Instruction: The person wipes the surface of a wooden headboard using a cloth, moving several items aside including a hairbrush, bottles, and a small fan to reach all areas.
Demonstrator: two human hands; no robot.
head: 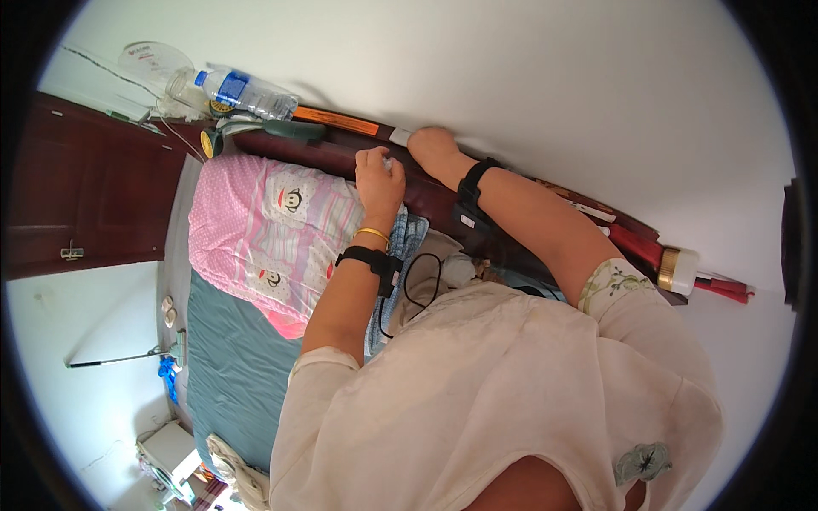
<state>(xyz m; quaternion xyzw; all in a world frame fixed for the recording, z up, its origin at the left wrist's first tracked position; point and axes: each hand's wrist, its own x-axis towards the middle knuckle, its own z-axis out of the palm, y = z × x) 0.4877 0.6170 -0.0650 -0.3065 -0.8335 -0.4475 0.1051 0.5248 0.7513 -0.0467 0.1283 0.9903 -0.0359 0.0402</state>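
Observation:
My left hand (380,184) hangs over the dark red wooden headboard, its fingers curled around a small clear or whitish thing (388,163) that is mostly hidden. Farther along, my right hand (434,148) is bent down at the headboard's top ledge (505,167), against the wall. A flat white piece (401,136) shows right beside it; the fingers are out of sight, so a grip cannot be made out. Below my left hand lies a folded pink quilt (281,217) with cartoon monkey faces. Both wrists carry black straps.
Left along the ledge are a plastic water bottle (246,92), a dark green handheld device (294,129) with a yellow end and an orange strip (339,120). A white jar with a gold band (679,269) stands right. A black cable (441,274) loops over bedding.

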